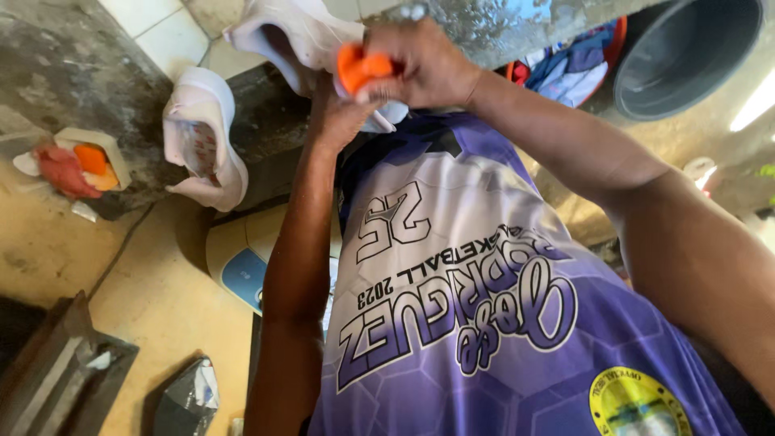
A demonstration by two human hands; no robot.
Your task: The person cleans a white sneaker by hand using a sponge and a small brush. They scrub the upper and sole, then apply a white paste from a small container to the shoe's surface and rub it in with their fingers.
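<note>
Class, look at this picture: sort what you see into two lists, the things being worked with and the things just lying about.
In use: left hand holding shoe; right hand gripping orange sponge.

Lying about: second shoe, soap tray, grey basin, clothes.

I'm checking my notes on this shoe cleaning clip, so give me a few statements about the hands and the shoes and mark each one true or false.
1. The right hand grips an orange piece. True.
2. That orange piece is pressed against a pale pink shoe. True.
3. The second pink shoe is held in the left hand. False: it rests alone on the dark ledge, apart from both hands.
4. The left hand is under the held shoe, mostly hidden. True.
5. The small tray on the ledge is blue. False: it is cream, holding red and orange items.
</note>
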